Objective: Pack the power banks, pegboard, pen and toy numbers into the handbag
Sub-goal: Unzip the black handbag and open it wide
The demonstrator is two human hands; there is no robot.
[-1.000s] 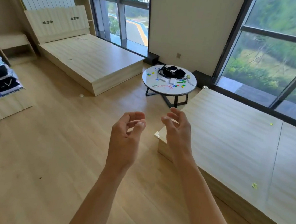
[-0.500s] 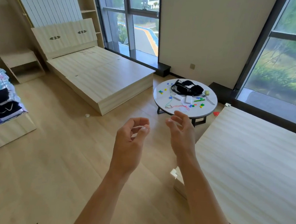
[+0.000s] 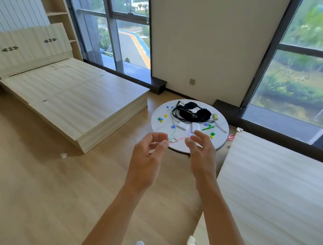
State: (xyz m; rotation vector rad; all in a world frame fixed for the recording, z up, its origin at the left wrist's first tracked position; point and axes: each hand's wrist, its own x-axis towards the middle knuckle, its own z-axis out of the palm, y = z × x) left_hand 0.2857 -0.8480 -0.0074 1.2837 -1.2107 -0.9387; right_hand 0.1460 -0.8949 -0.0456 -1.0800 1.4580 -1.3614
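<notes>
Loosely curled and empty, the left hand [image 3: 148,158] and right hand [image 3: 203,152] hover short of the round white table [image 3: 159,132], where two flat white power banks [image 3: 183,126] lie straight ahead, nearer the right, before the black fabric handbag [image 3: 194,114].

One wide-angle camera sits on the person's head, high above the wooden floor [image 3: 30,188], facing forward and down. The left hand [image 3: 146,160] and right hand [image 3: 203,156] come in from 6 o'clock, close to the lens. The round white table [image 3: 158,131] lies beyond them toward 12 o'clock, farther off.
</notes>
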